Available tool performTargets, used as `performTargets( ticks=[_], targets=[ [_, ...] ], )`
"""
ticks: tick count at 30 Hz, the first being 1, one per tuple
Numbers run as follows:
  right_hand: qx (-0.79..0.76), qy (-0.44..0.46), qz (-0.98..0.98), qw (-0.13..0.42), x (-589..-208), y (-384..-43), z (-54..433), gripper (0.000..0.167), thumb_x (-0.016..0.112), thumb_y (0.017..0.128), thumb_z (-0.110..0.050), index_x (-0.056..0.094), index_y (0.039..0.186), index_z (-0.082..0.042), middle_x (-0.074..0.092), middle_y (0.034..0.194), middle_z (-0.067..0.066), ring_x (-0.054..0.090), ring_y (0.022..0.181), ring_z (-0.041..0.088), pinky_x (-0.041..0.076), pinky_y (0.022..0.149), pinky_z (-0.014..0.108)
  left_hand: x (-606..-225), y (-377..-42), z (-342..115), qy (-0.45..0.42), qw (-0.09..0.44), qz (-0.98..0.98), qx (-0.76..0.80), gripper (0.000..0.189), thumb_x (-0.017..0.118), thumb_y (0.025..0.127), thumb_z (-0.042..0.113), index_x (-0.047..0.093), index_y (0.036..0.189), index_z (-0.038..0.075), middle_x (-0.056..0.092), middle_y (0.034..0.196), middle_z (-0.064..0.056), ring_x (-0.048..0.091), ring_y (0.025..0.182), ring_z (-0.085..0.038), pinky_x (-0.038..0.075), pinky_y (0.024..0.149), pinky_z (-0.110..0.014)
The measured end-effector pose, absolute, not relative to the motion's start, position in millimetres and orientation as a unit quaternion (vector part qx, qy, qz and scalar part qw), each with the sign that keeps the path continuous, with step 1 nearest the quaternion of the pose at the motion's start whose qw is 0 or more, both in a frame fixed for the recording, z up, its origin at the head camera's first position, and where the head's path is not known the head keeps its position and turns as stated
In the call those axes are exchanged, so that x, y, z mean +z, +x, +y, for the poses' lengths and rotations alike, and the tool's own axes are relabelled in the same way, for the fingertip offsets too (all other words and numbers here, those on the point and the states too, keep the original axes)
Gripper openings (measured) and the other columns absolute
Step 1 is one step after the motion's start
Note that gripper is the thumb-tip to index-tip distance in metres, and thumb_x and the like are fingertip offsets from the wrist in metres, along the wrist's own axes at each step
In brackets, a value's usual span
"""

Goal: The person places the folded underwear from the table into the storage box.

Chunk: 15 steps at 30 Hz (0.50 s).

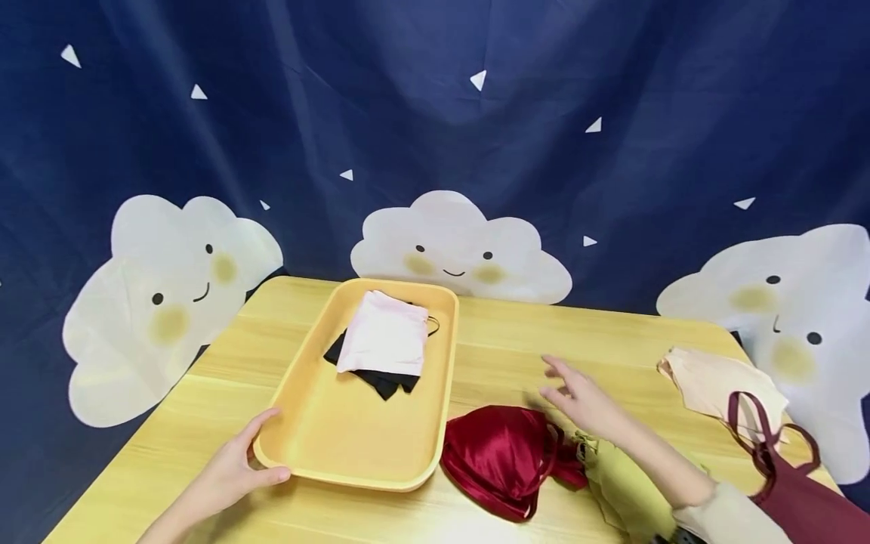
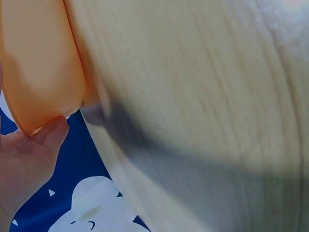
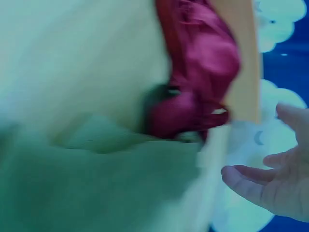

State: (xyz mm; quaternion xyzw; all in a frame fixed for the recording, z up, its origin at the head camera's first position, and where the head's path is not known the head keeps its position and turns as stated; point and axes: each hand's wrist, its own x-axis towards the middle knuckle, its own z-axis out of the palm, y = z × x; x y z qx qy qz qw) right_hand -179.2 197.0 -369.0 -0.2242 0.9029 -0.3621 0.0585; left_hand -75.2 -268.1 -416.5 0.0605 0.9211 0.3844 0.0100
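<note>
Head view: the left hand (image 1: 227, 468) holds the near left corner of the yellow tray (image 1: 343, 446), fingertips at the rim of the left side and thumb against the near wall, with the corner caught between them. The tray stands on the wooden table (image 1: 510, 332); towards its far end a pale pink cloth (image 1: 384, 336) lies over a black cloth (image 1: 385, 385), well apart from the left fingers. The right hand (image 1: 587, 404) is to the right of the tray and apart from it, fingers loosely extended and parted, with nothing in them. Nearer the person, a shiny red garment (image 1: 492, 453) lies just beside the tray's near right corner, below and to the left of the right fingertips. A yellow-green garment (image 1: 625, 487) lies partly under the line of the right forearm. Farther right are a peach cloth (image 1: 727, 389) and a maroon garment (image 1: 816, 499) whose straps overlap it.

Left wrist view: the left hand's digits meet the tray's rounded corner at the left edge of the picture. Part of the hand is cut off, so how far the fingers wrap is only partly visible.

Right wrist view: the right hand sits at the right edge, its fingers apart and slightly bent, with a gap between them and the red garment. The yellow-green garment fills the lower left, blurred, also clear of the fingers. The tray shows behind the red garment.
</note>
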Motion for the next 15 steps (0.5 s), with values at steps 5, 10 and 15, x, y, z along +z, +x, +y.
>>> performTargets(
  ticks=[5, 10, 15],
  targets=[
    [-0.313, -0.213, 0.908, 0.180, -396, -173, 205, 0.083, 0.052, 0.091, -0.041, 0.009, 0.142, 0.009, 0.021, 0.141, 0.035, 0.030, 0.124, 0.051, 0.030, 0.097, 0.059, -412, -71, -276, 0.054, 0.011, 0.927, 0.372, 0.085, 0.077, 0.072, 0.020, 0.028, 0.136, -0.006, 0.038, 0.130, -0.037, 0.047, 0.112, -0.041, 0.041, 0.079, -0.012],
    [-0.325, -0.162, 0.898, 0.249, -411, -179, 181, 0.107, 0.060, 0.081, -0.052, -0.007, 0.142, 0.005, 0.010, 0.143, 0.037, 0.005, 0.130, 0.053, 0.017, 0.100, 0.064, -411, -76, -273, 0.067, 0.019, 0.920, 0.386, 0.085, 0.077, 0.072, 0.019, 0.027, 0.136, -0.009, 0.036, 0.129, -0.041, 0.050, 0.110, -0.040, 0.041, 0.080, -0.012],
    [-0.421, -0.113, 0.860, 0.265, -419, -184, 170, 0.111, 0.072, 0.076, -0.038, -0.005, 0.141, 0.009, 0.010, 0.144, 0.035, 0.011, 0.131, 0.050, 0.017, 0.103, 0.059, -412, -76, -269, 0.067, 0.034, 0.911, 0.405, 0.085, 0.076, 0.074, 0.020, 0.025, 0.136, -0.009, 0.038, 0.128, -0.040, 0.052, 0.108, -0.036, 0.043, 0.080, -0.014]
  ],
)
